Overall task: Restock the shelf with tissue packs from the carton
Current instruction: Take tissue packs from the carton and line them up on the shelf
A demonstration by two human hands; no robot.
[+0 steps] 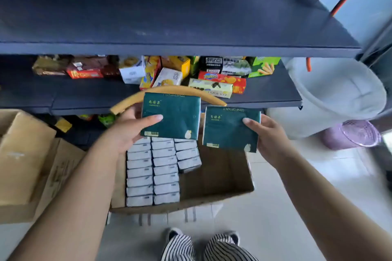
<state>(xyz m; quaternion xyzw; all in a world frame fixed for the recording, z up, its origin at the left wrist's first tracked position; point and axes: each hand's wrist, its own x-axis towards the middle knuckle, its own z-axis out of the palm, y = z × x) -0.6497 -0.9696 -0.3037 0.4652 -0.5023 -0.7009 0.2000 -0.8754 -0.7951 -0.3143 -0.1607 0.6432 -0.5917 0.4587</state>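
Observation:
My left hand [129, 127] grips a dark green tissue pack [174, 115] by its left edge, held flat above the carton. A second dark green tissue pack [230, 128] sits in my right hand [268, 135], a little lower and to the right. Below both stands the open cardboard carton [220, 178] on the floor, with several tissue packs [153, 172] stood on edge in rows along its left side; its right half is bare. The dark shelf unit rises in front: a bare top board [169, 17] and a lower board [63, 95].
Several snack boxes and packets [191, 74] crowd the back of the lower board. Closed cardboard boxes [25, 154] stack at the left. A curved tan handle [169, 91] arcs behind the packs. A white bin [339, 95] and a purple basket [354, 133] stand at the right. Striped shoes [203, 246] show below.

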